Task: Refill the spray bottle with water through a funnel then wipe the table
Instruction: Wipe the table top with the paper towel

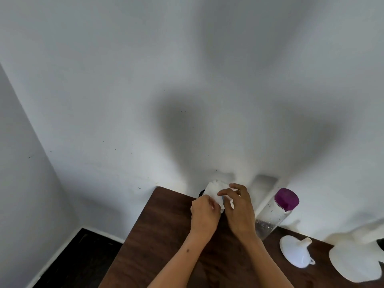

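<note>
Your view looks down at a dark brown wooden surface (pixel 166 235) pushed into the corner of a plain white wall (pixel 145 100), with dark floor (pixel 83 252) showing at lower left.

Near the far edge of the surface, your left hand (pixel 204 215) pinches the near edge of a white crumpled tissue wad (pixel 216 190), thumb and fingers pressed together on it. Your right hand (pixel 239 206) sits just beside it, touching the same wad; its grip pinches the wad's right side with thumb and forefinger, the other fingers loosely curled and spread above. A small dark round object under the wad is mostly hidden, and you cannot tell what it is.

To the right stands a clear plastic water bottle with a purple cap (pixel 276 213), upright against the wall, with a little water at its bottom. Near it, further right, a white plastic funnel (pixel 295 254) lies on its side on the surface. At the far right edge, a white spray bottle (pixel 357 258) is only partly in view and blurred.
</note>
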